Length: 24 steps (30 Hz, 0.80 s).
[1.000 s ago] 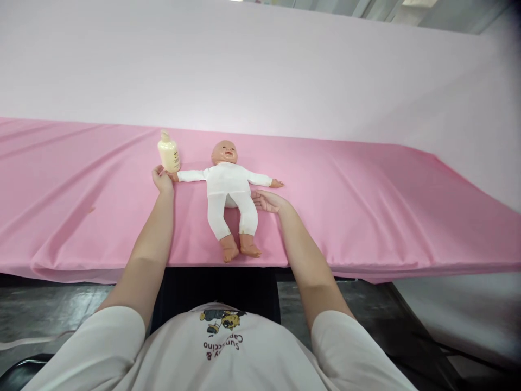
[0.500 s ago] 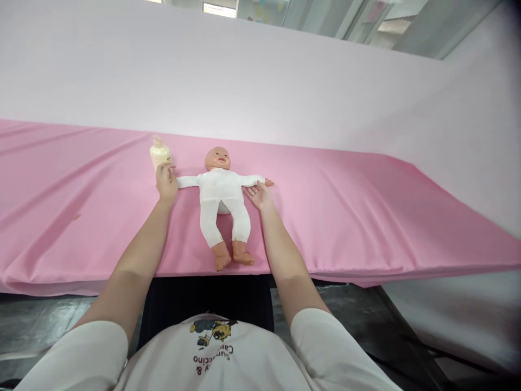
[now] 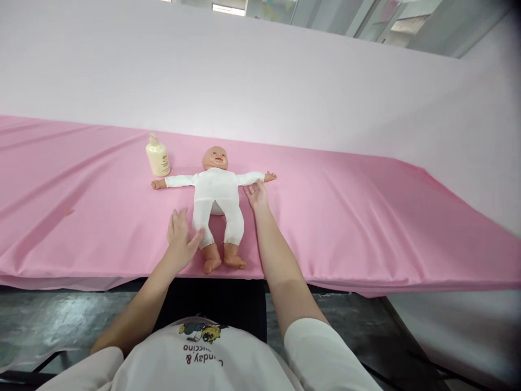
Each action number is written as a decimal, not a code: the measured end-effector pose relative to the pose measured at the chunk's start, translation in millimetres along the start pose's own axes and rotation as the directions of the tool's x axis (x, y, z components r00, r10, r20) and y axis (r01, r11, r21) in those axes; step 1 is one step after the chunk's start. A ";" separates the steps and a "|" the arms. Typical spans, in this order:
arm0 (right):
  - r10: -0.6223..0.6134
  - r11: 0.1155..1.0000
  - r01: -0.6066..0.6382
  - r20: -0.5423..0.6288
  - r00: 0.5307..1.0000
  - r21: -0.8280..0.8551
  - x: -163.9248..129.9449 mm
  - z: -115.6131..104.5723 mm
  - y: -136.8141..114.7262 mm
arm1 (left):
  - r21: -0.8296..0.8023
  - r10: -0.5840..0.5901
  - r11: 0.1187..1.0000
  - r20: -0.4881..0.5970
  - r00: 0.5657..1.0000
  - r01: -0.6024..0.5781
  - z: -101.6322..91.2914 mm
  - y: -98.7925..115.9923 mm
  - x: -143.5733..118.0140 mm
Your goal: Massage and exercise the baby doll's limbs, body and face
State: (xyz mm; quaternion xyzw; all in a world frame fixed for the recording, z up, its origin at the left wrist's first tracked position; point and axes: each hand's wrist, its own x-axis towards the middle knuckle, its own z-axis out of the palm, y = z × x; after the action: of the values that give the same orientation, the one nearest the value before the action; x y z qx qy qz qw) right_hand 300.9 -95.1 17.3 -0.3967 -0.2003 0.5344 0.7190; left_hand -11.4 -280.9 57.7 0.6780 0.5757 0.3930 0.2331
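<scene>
A baby doll in a white suit lies on its back on a pink cloth, arms spread and bare feet towards me. My left hand is open beside the doll's leg on the left, fingers apart, the thumb close to or touching the lower leg. Palm up and open, my right hand rests at the doll's arm on the right, its fingertips just under the sleeve. A cream pump bottle stands upright beyond the doll's hand on the left.
The pink cloth covers a long table whose front edge runs just before my body. A white wall or panel rises behind it, with windows above. Dark floor shows below the table.
My left hand has left the doll's hand and come back towards me to its leg; the doll's hand and the bottle now show fully. My right hand has stayed by the other arm.
</scene>
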 end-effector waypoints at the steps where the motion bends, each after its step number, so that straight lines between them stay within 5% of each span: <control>1: -0.001 1.000 0.001 -0.002 1.000 0.004 0.4 0.3 0.3 | -0.009 -0.097 0.995 0.061 0.993 0.098 5.7 -9.5 -10.3; 4: -0.015 0.999 0.014 -0.016 1.000 -0.049 1.5 0.5 1.2 | -0.016 -0.130 0.991 0.150 0.980 0.134 18.3 -22.1 -25.9; 13: -0.027 0.992 0.025 -0.011 1.000 -0.121 2.0 -1.7 1.7 | -0.076 -0.091 0.992 0.155 0.984 0.104 28.0 -1.3 -21.9; 19: 0.012 0.997 -0.014 -0.026 1.000 -0.070 -0.3 2.9 -0.6 | -0.356 -0.210 0.893 0.214 0.954 0.277 22.3 1.7 -21.8; 24: 0.013 1.000 -0.013 -0.023 1.000 -0.024 -2.5 4.1 0.1 | -0.473 -0.306 0.756 0.356 0.883 0.453 3.0 0.5 -10.0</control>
State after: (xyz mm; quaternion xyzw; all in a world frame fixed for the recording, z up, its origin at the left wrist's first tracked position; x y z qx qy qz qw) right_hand 297.1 -95.9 20.1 -0.4128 -0.1960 0.5321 0.7128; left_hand -9.0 -290.2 53.6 0.4962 0.5314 0.3926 0.5633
